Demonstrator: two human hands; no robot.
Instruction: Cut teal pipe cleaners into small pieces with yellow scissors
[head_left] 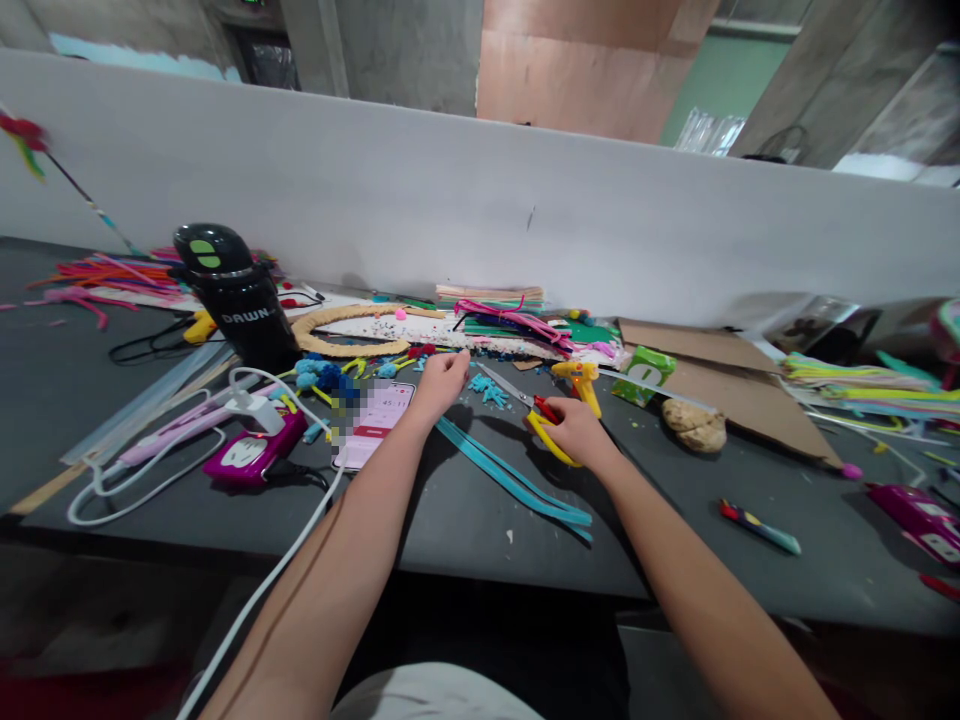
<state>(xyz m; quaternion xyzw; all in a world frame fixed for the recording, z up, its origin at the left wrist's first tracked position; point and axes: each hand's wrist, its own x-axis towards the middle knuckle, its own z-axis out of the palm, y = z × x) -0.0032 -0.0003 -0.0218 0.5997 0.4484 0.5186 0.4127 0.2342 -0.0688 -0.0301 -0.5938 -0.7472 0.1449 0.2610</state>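
My right hand (577, 430) grips scissors (541, 415) with red and yellow handles. Their blades point up and left, the tips close to my left fingertips. My left hand (442, 380) is closed in a pinch above the table; whatever sits between its fingers is too small to make out. Just below the blades lies a small heap of short blue fuzzy pieces (489, 391). Long blue pipe cleaners (517, 482) stretch across the table between my forearms, their upper ends beside my left wrist. A phone (382, 425) lies left of my left forearm.
A black bottle (244, 310) and a magenta power strip (255, 450) with white cables stand left. Behind the hands are a yellow glue gun (579, 380), a green packet (643, 375) and cardboard (739, 400). A utility knife (759, 527) lies right; a white partition (465, 200) closes the back.
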